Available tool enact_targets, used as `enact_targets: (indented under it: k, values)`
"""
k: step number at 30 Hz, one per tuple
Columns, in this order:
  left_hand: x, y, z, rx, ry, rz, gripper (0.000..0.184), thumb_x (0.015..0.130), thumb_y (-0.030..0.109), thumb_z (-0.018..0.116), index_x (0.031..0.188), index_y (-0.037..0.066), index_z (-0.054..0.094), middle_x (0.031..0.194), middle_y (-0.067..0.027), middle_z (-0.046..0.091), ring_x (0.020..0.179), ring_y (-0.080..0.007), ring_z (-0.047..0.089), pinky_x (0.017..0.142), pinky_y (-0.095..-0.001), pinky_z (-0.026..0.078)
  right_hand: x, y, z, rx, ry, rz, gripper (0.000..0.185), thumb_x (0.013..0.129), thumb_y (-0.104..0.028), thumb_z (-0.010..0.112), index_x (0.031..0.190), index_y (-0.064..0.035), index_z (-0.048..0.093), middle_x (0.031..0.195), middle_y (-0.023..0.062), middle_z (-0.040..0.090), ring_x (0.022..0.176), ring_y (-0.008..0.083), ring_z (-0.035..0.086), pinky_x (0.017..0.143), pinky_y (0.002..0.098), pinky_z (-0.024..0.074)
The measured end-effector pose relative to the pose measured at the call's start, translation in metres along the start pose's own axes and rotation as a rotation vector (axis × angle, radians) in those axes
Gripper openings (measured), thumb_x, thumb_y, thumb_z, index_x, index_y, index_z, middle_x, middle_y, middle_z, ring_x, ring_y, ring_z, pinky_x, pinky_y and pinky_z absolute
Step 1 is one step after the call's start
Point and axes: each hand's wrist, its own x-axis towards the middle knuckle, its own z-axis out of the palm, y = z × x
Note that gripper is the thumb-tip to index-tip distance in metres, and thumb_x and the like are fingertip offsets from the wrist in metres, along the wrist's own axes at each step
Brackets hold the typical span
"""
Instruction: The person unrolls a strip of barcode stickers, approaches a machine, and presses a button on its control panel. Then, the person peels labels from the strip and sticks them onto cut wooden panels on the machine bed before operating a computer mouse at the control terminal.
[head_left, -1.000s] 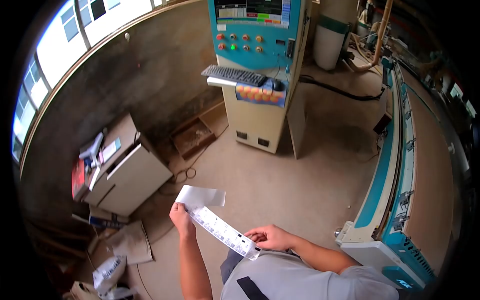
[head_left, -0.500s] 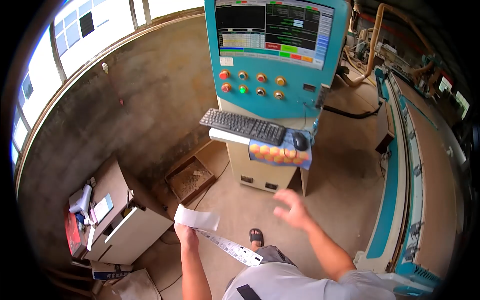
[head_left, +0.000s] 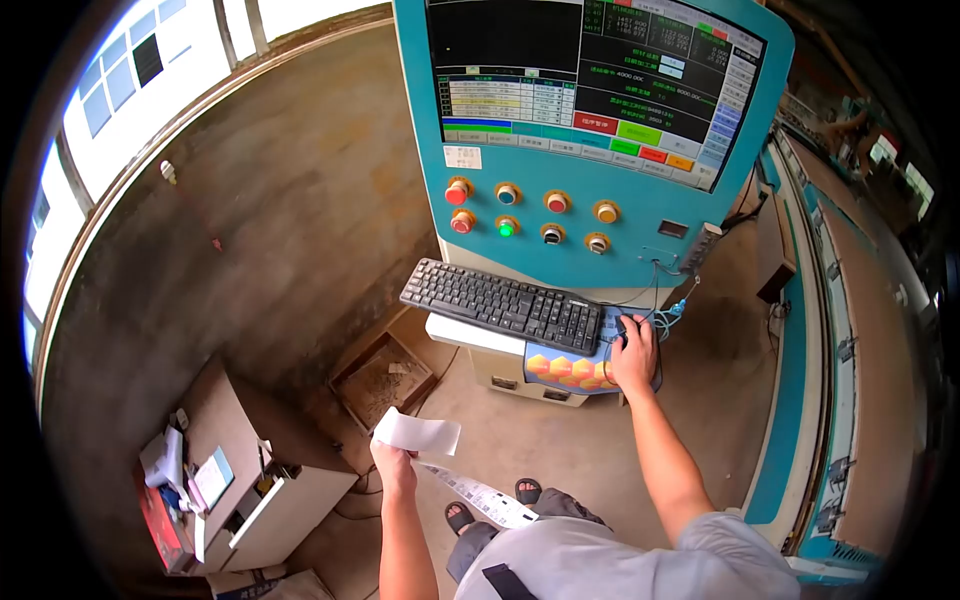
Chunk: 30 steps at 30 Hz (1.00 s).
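My left hand (head_left: 393,462) is closed around a long strip of printed labels (head_left: 480,493). Its blank white end curls up above the fingers, and the printed length hangs toward my lap. My right hand (head_left: 637,362) rests over a black computer mouse (head_left: 627,328), fingers wrapped on it and partly covering it. Under the mouse lies a blue mouse pad (head_left: 563,367) with an orange and yellow hexagon pattern. A black keyboard (head_left: 503,304) sits just left of it on the shelf of a teal control console (head_left: 560,225).
The console carries a lit screen (head_left: 600,75) above several push buttons. At lower left stands a small cabinet (head_left: 285,515) with cluttered top and open drawer. A shallow wooden box (head_left: 382,380) lies by the wall. Along the right runs a long machine bed (head_left: 868,400).
My right hand has gone from open in mid-air forward onto the mouse. I am closer to the console. The left hand still holds the label strip.
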Motion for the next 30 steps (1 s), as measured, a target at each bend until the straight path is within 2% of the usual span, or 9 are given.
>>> enact_targets:
  k: [1, 2, 12, 30]
  values:
    - [0.009, 0.002, 0.003, -0.012, -0.03, -0.006, 0.023, 0.102, 0.023, 0.055, 0.084, 0.011, 0.062, 0.067, 0.0012, 0.059, 0.053, -0.0091, 0.051, 0.048, -0.0258, 0.036, 0.001, -0.001, 0.0, 0.007, 0.013, 0.009, 0.043, 0.083, -0.012, 0.068, 0.125, -0.0079, 0.065, 0.132, 0.0145, 0.057, 0.123, 0.0363, 0.054, 0.103, 0.0449, 0.0457]
    - [0.018, 0.005, 0.005, -0.056, -0.034, -0.014, 0.017, 0.1, 0.012, 0.055, 0.085, 0.009, 0.063, 0.068, 0.0008, 0.059, 0.054, -0.0089, 0.052, 0.048, -0.0258, 0.036, 0.001, -0.003, 0.0, 0.0, 0.034, 0.015, 0.042, 0.082, -0.012, 0.067, 0.124, -0.0081, 0.065, 0.129, 0.0133, 0.058, 0.121, 0.0352, 0.055, 0.101, 0.0444, 0.0464]
    - [0.065, 0.007, 0.002, 0.029, -0.109, -0.087, 0.018, 0.099, 0.01, 0.053, 0.085, 0.008, 0.063, 0.069, -0.0003, 0.06, 0.055, -0.0094, 0.052, 0.048, -0.0259, 0.035, 0.002, -0.015, -0.001, -0.051, 0.082, 0.094, 0.039, 0.081, -0.012, 0.066, 0.12, -0.0076, 0.066, 0.127, 0.0126, 0.06, 0.119, 0.0353, 0.057, 0.101, 0.0459, 0.0458]
    - [0.085, 0.01, -0.007, 0.061, -0.153, -0.126, 0.016, 0.099, 0.013, 0.056, 0.085, 0.008, 0.063, 0.068, -0.0003, 0.06, 0.054, -0.0096, 0.052, 0.048, -0.0259, 0.036, 0.003, -0.018, 0.002, -0.064, 0.108, 0.121, 0.038, 0.08, -0.012, 0.068, 0.119, -0.0089, 0.066, 0.124, 0.0104, 0.059, 0.118, 0.0336, 0.056, 0.101, 0.0454, 0.0455]
